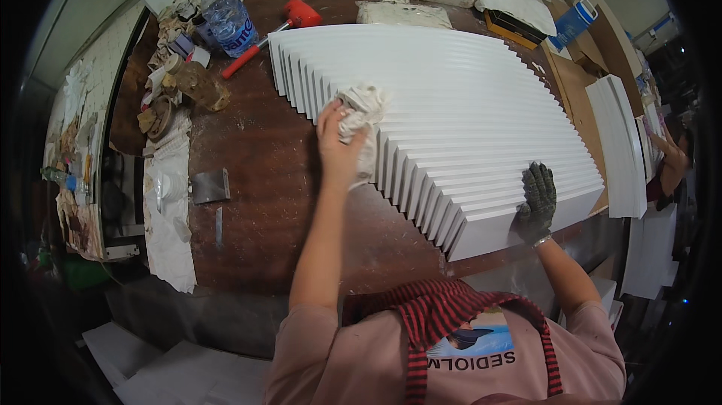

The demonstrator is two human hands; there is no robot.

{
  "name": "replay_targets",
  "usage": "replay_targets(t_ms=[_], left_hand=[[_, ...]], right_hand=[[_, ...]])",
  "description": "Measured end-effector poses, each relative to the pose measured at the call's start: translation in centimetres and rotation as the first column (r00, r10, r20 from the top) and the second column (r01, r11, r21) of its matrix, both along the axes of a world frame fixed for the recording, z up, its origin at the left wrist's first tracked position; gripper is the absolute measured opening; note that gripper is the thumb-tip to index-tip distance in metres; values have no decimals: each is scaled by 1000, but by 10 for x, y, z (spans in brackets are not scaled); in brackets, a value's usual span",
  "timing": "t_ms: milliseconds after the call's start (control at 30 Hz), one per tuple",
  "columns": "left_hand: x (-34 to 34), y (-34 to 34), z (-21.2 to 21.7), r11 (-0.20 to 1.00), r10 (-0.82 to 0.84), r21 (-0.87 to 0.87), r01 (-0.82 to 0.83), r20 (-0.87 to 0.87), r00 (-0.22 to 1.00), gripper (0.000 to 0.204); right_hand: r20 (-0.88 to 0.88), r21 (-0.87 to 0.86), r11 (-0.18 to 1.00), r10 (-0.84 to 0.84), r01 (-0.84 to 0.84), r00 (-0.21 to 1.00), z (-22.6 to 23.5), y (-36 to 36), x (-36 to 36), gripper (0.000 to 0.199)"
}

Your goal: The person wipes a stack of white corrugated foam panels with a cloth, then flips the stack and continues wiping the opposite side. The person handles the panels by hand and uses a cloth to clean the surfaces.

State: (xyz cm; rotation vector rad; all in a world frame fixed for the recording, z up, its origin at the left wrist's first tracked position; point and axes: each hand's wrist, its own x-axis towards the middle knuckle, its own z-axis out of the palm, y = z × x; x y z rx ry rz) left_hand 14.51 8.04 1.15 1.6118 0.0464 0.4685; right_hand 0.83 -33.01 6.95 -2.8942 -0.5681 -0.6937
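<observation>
A wide stack of white boards (pixel 451 104), fanned out in even steps, lies across the brown table. My left hand (pixel 336 142) is bare and grips a crumpled white cloth (pixel 365 115) against the stepped left edges of the stack. Part of the cloth hangs down over those edges. On the right, my right hand (pixel 538 198) wears a dark grey glove. It lies flat with its fingers stretched out on the near right end of the boards and holds nothing.
A red-headed mallet (pixel 301 14) lies beyond the stack's far left corner. Near it are a large clear plastic bottle (pixel 228 21) and a brownish jar (pixel 199 83). A flat metal scraper (pixel 210 186) rests on the table (pixel 256 217). More white boards (pixel 618 145) stand at the right; a blue container (pixel 575 23) is behind.
</observation>
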Motion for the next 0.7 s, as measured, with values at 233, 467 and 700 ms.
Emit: replay_targets(t_ms=[233,467,700], left_hand=[[-161,-23,-16,868,-460,8,496,-363,810,30],[-43,-42,11,981,163,127,-144,-153,975,47],[-212,-83,-32,881,-53,414,229,-393,918,49]], right_hand=[[-37,9,1000,-15,16,999,1,-2,-2,60],[-36,23,1000,-20,20,999,0,-7,-4,57],[-12,8,1000,-17,17,1000,-1,-11,-4,56]])
